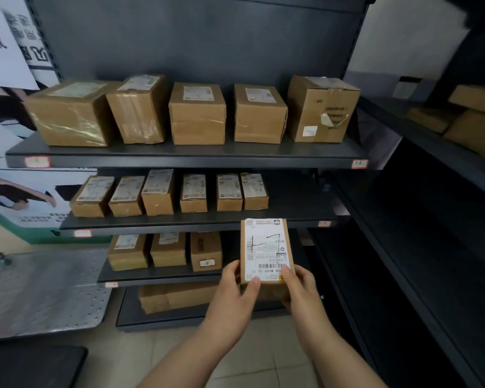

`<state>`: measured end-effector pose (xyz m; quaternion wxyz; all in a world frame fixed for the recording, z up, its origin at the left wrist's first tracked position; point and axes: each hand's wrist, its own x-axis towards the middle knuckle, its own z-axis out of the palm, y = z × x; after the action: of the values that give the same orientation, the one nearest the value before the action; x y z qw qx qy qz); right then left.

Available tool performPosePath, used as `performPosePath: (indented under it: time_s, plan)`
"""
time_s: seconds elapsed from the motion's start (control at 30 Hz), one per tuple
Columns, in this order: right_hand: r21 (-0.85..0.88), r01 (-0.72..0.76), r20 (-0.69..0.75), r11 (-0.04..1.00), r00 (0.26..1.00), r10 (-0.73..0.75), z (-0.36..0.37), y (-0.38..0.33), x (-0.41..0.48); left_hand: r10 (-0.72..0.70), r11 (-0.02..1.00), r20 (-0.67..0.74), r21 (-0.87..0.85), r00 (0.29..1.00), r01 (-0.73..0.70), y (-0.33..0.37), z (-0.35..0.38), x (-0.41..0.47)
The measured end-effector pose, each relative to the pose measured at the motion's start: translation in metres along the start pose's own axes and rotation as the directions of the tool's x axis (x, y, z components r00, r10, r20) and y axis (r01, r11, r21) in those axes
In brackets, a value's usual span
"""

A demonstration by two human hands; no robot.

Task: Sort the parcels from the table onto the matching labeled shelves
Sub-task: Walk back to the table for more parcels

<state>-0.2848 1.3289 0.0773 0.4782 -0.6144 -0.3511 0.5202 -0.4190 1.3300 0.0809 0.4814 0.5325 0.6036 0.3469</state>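
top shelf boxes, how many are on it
5, in one row on the top shelf: far left, left of centre, centre, right of centre, far right. None seem hidden behind.

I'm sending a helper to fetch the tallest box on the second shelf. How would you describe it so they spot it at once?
Face the dark shelving unit and find the second shelf, with its row of six small boxes. The tallest box is third from the left, its labelled top standing above its neighbours.
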Motion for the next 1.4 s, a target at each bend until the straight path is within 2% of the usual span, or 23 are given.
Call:
performPosePath:
  time_s: [0.33,0.6,0.73,0.83,0.97,1.2,1.33,1.4]
  plan:
    - [-0.004,-0.059,-0.109,0.998,0.992,0.059,-0.011,0.002,0.110,-0.006,1.000,0.103,0.019,0.995,0.004,0.006,0.031,0.119]
    - [-0.119,-0.058,-0.212,0.991,0.977,0.032,-0.019,0.011,0.178,-0.007,1.000,0.210,-0.004,0.978,0.008,0.004,0.054,0.193]
    - [-0.030,-0.064,-0.198,0.998,0.979,0.056,-0.029,0.017,0.198,-0.018,1.000,0.220,-0.007,0.975,0.020,0.003,0.069,0.208]
    - [0.005,-0.021,-0.208,1.000,0.978,0.021,-0.038,0.014,0.219,-0.045,0.998,0.212,-0.024,0.976,0.051,0.006,0.081,0.225]
    - [-0.088,0.007,-0.125,0.996,0.992,-0.018,-0.050,0.012,0.247,-0.081,0.996,0.161,-0.015,0.984,0.084,0.014,0.094,0.246]
    - [-0.166,-0.058,0.026,0.984,0.998,0.063,-0.080,0.009,0.288,-0.120,0.993,0.123,0.023,0.985,0.118,0.018,0.124,0.279]
    - [-0.184,-0.062,0.118,0.981,0.989,0.085,-0.093,0.013,0.316,-0.103,0.986,0.148,0.143,0.984,0.081,0.020,0.130,0.293]
    - [-0.194,-0.047,0.154,0.980,0.985,0.078,-0.098,0.014,0.323,-0.091,0.978,0.112,0.199,0.989,0.067,0.018,0.133,0.296]
